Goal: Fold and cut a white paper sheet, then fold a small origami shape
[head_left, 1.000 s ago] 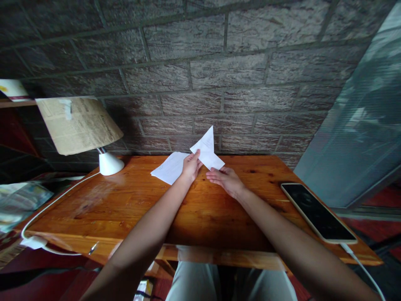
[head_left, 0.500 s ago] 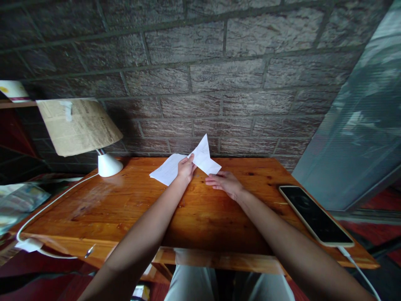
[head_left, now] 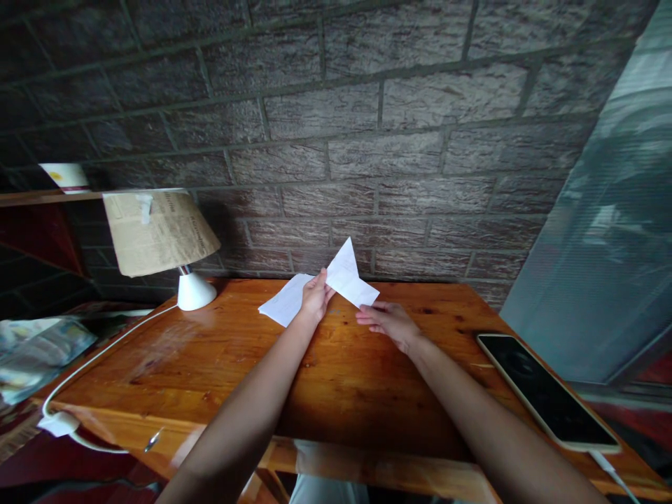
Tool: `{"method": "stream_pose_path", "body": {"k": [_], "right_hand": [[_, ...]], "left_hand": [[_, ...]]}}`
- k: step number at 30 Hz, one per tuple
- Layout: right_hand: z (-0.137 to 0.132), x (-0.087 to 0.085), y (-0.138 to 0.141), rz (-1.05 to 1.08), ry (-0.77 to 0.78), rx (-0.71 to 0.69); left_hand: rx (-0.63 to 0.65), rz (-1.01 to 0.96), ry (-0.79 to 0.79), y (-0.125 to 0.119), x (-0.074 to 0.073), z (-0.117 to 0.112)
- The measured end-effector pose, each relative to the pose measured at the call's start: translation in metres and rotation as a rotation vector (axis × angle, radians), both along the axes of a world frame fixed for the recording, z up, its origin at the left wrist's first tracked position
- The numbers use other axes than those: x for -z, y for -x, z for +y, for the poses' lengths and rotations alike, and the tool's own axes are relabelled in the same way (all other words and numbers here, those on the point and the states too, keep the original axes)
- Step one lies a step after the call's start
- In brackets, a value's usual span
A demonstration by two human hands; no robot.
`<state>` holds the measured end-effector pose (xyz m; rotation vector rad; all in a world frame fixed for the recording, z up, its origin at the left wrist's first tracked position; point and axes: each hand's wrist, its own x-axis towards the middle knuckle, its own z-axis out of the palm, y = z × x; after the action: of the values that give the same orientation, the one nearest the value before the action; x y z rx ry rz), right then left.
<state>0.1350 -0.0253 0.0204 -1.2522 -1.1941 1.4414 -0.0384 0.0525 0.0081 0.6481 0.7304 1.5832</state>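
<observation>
The paper lies at the far edge of the table, near the brick wall, one pointed flap lifted upright. The left hand pinches the flap's base between thumb and fingers. The right hand lies flat and open, fingertips touching the paper's right corner. Left of the paper stands a lamp; right of it lies a phone.

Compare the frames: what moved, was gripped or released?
Almost nothing. Only the view shifted, so everything sits slightly lower in frame. The left hand still pinches the white paper with its pointed flap raised; the right hand still lies open by the paper's right corner. Nothing was let go. The lamp, phone and table are unchanged.
</observation>
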Motion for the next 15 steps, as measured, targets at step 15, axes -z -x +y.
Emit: {"method": "stream_pose_path", "body": {"k": [15], "right_hand": [[0.009, 0.011, -0.008, 0.033, -0.093, 0.057]], "left_hand": [[0.285, 0.252, -0.157, -0.012, 0.0, -0.017]]}}
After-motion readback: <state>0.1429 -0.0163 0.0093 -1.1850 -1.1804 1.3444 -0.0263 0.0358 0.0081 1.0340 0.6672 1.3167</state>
